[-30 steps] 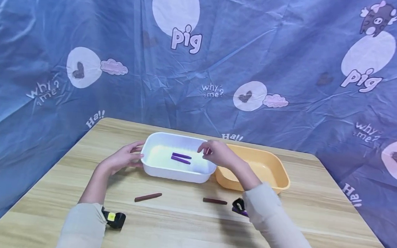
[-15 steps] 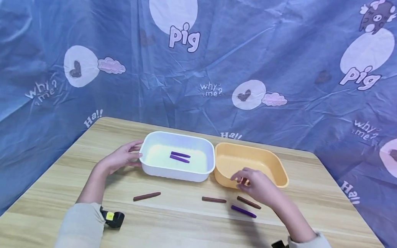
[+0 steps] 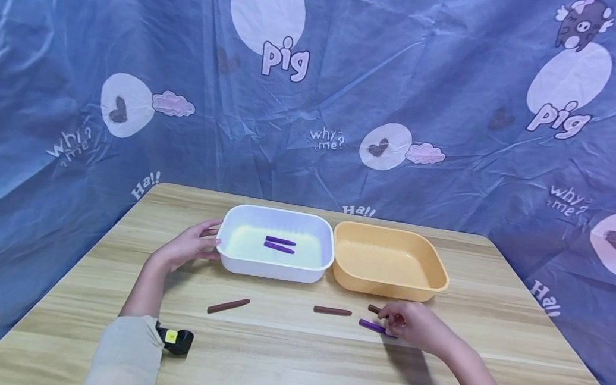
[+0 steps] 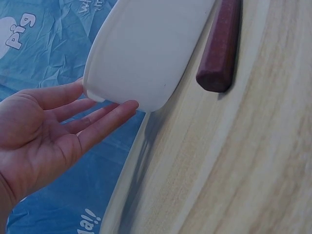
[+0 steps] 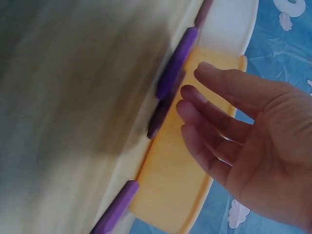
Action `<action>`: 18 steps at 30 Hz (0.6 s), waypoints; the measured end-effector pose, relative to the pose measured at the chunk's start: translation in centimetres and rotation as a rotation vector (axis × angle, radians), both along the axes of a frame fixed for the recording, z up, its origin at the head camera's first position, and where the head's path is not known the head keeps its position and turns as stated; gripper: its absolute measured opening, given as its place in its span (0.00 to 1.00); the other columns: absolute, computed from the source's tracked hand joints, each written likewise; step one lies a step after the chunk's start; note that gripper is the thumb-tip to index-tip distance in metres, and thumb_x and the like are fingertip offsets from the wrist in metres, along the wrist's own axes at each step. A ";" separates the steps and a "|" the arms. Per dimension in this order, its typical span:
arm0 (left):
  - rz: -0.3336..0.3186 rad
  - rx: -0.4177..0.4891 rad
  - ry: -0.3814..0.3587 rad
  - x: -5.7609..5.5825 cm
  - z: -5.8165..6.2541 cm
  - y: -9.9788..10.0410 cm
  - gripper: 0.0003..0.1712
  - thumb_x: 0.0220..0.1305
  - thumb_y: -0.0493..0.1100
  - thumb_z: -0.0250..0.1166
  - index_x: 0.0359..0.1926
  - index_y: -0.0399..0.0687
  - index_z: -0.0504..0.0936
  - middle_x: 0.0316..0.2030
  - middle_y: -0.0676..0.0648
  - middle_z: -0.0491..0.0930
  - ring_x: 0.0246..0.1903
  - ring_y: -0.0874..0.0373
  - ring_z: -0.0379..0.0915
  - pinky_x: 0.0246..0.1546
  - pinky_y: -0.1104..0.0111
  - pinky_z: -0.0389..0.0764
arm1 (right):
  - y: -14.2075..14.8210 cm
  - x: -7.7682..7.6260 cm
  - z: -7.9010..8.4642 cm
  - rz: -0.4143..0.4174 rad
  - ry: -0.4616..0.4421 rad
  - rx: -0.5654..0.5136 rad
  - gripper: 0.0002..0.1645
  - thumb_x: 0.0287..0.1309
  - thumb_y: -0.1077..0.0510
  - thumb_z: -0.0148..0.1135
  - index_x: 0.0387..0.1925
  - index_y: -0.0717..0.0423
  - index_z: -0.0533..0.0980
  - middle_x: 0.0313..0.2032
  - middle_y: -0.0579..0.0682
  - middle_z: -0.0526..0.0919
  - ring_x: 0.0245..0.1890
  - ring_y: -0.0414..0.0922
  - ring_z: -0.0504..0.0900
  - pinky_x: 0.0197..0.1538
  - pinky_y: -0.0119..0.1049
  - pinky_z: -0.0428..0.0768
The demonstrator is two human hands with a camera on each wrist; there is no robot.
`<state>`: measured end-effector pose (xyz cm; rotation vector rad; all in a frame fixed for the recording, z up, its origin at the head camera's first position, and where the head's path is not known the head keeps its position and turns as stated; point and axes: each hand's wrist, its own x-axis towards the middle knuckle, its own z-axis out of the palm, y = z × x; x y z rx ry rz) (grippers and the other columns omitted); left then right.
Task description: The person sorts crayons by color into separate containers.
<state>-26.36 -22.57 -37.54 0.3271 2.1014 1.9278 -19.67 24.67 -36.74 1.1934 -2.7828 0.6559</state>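
A: Near side first. What could go wrong?
B: The right hand (image 3: pixel 419 327) hangs low over a slim purple crayon (image 3: pixel 371 326) and, just beyond that, a slim brown crayon (image 3: pixel 375 310). They lie close together, so a sloppy pinch could catch both or knock one into the other.
A: Holding anything?
B: No. Fingers loosely bent, tips apart; the right wrist view shows a gap to both. It also shows another loose purple crayon (image 5: pixel 116 208), well off from the fingertips. Can't place that one in the head view.
A: Other loose ones?
B: Two on the pale wood-grain surface (image 3: pixel 253 356): a middle brown crayon (image 3: pixel 332 310) left of the right hand, and a far-left brown crayon (image 3: pixel 228 305), nearer the person than the left hand (image 3: pixel 188 247).
A: Left hand?
B: Extended fingers touch the end of a white plastic tray (image 3: pixel 275 271), not clamped. Too hard a push could drive it against the orange plastic tray (image 3: pixel 382 288) right beside it.
A: Inside the white one?
B: Two purple crayons (image 3: pixel 279 247), side by side, beyond the right hand's reach as it hangs. Blue printed cloth (image 3: pixel 314 97) behind.
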 end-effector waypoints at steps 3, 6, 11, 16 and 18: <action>0.004 0.004 0.000 0.3 0.1 0.1 0.35 0.65 0.27 0.47 0.68 0.27 0.40 0.61 0.23 0.48 0.56 0.32 0.58 0.51 0.51 0.73 | 0.4 0.2 -0.2 -0.013 -0.088 0.029 0.13 0.38 0.71 0.68 0.30 0.56 0.80 0.22 0.36 0.74 0.23 0.33 0.70 0.24 0.28 0.74; 0.007 0.007 0.001 0.7 0.1 0.2 0.35 0.65 0.27 0.47 0.68 0.27 0.40 0.61 0.22 0.47 0.55 0.32 0.59 0.51 0.51 0.73 | 0.6 0.3 -0.7 -0.009 -0.112 0.031 0.14 0.36 0.69 0.71 0.30 0.54 0.80 0.22 0.36 0.74 0.23 0.33 0.70 0.24 0.28 0.73; 0.017 0.001 0.006 1.1 0.1 0.5 0.35 0.65 0.28 0.48 0.67 0.27 0.41 0.61 0.23 0.48 0.55 0.33 0.60 0.50 0.54 0.75 | 1.0 0.2 -1.2 0.013 -0.093 0.010 0.18 0.32 0.73 0.69 0.29 0.54 0.80 0.21 0.36 0.73 0.23 0.33 0.70 0.24 0.28 0.73; 0.027 -0.008 0.004 1.5 0.0 0.8 0.35 0.65 0.28 0.48 0.68 0.28 0.42 0.62 0.23 0.48 0.56 0.32 0.58 0.48 0.56 0.77 | 1.3 0.2 -1.3 0.047 -0.106 -0.018 0.19 0.32 0.75 0.64 0.30 0.55 0.81 0.22 0.38 0.75 0.22 0.33 0.71 0.22 0.26 0.73; 0.026 -0.013 0.002 1.4 0.0 0.7 0.35 0.66 0.28 0.48 0.68 0.28 0.41 0.62 0.23 0.48 0.56 0.31 0.58 0.49 0.56 0.76 | 1.4 0.1 -1.2 0.056 -0.116 -0.027 0.20 0.33 0.76 0.63 0.31 0.56 0.81 0.24 0.40 0.77 0.23 0.33 0.72 0.22 0.26 0.74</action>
